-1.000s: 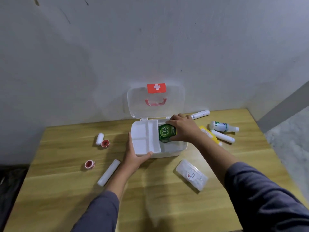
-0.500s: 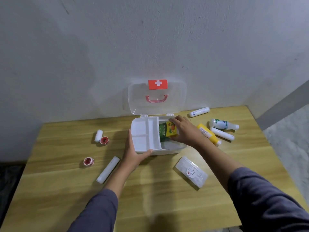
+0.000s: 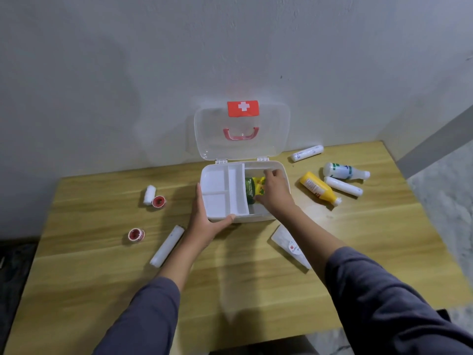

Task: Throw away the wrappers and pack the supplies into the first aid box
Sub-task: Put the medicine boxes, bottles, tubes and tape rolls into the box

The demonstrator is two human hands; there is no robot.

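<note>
The white first aid box (image 3: 282, 167) stands open at the back of the wooden table (image 3: 230, 290), its clear lid (image 3: 271, 134) leaning on the wall. A white divided tray (image 3: 220, 193) fills its left half. My left hand (image 3: 204, 219) grips the box's front left corner. My right hand (image 3: 275, 193) reaches into the right half and holds a green and yellow packet (image 3: 254, 188) down inside it.
Left of the box lie a small gauze roll (image 3: 149, 194), two red tape rolls (image 3: 158, 201) (image 3: 136, 234) and a long white roll (image 3: 167, 245). To the right lie a yellow bottle (image 3: 319, 188), a white bottle (image 3: 344, 171), two white tubes (image 3: 307, 153) (image 3: 343, 186) and a clear packet (image 3: 291, 248).
My right hand has lowered the green and yellow packet deeper into the box's right half and turned it. The left hand stays on the box corner.
</note>
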